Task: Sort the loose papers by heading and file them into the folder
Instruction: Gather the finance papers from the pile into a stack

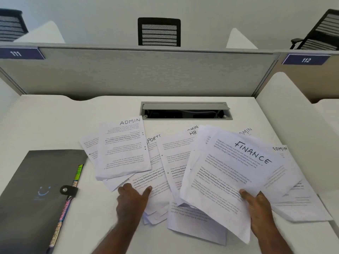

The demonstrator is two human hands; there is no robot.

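Several FINANCE sheets (225, 173) in right hand (256, 204) — thumb seemingly atop.

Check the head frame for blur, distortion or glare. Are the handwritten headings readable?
Head view: soft, even light with no glare; wide-angle bending curves the partition and desk edges; the left hand is slightly motion-smeared; the right hand is sharper; FINANCE sheet and ADMIN sheet headings read clearly, printed body text is mostly too small.

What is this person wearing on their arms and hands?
Nothing that shows. The left hand and right hand are bare, with no gloves, rings, watch or wristband in view. Both forearms are bare too; no sleeve reaches into the picture.
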